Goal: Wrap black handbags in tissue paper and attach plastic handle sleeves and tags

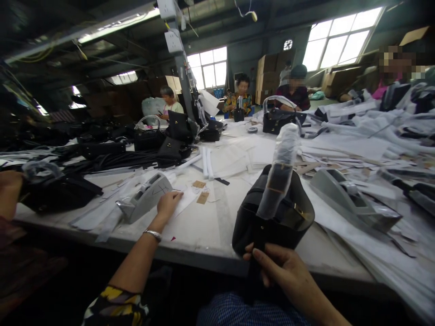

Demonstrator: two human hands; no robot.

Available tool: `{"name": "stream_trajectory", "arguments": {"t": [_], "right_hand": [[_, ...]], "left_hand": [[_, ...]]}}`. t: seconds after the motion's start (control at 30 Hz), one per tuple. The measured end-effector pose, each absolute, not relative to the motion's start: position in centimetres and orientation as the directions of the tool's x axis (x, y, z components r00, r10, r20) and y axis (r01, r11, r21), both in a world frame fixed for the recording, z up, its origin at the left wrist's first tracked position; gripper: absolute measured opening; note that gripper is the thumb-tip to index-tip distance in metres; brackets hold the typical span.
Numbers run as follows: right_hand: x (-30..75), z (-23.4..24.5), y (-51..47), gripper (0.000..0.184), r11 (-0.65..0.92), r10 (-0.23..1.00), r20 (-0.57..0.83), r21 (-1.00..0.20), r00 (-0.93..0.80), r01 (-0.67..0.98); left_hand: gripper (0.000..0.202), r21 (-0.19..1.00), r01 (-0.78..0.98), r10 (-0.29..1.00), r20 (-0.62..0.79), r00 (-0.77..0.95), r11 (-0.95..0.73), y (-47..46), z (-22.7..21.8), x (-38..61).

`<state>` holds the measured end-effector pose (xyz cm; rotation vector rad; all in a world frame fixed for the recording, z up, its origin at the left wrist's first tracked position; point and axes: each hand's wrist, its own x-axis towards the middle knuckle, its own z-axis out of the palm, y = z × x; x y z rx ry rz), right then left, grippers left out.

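My right hand [288, 271] is closed round the bottom of a black handbag [272, 217], holding it tilted at the near table edge. The bag's handle [283, 158] is wrapped in clear plastic and sticks up and away from me. My left hand [169, 203], with a metal bracelet on the wrist, reaches forward and lies with its fingers stretched out on white paper [185, 199]. It touches the right end of a grey tape dispenser [144, 194] and holds nothing that I can see.
A second grey tape dispenser [350, 199] sits right of the bag among white paper sheets. Small brown tags [200, 191] lie mid-table. A co-worker's arm [8, 192] and a black bag [54, 190] are at far left. Other seated people and black bags fill the far side.
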<state>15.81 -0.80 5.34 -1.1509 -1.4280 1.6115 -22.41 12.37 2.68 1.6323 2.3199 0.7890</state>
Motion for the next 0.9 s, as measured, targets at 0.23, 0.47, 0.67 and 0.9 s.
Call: {"name": "stream_trajectory", "arguments": {"t": [0.23,0.47,0.67,0.9], "right_hand": [[16.2,5.9,-0.6,0.041,-0.149,0.871,-0.157,-0.987,-0.466,0.053],[16.5,6.0,-0.7,0.041,-0.126,0.851,-0.134,-0.991,-0.508,0.050],[15.8,5.4,-1.5,0.041,-0.170,0.903,-0.130,-0.984,-0.409,-0.062],[14.8,6.3,-2.2,0.013,-0.198,0.929,-0.120,-0.961,-0.350,-0.195]], "left_hand": [[0.033,0.719,0.689,0.849,0.304,-0.432,0.093,10.0,8.0,-21.9],[0.039,0.917,0.388,0.974,-0.003,-0.226,0.093,0.6,9.5,-13.6],[0.033,0.949,0.147,0.960,-0.270,-0.074,0.278,-6.0,4.9,-8.3],[0.025,0.926,0.045,0.926,-0.373,-0.053,0.375,-9.1,2.7,-7.4]]}}
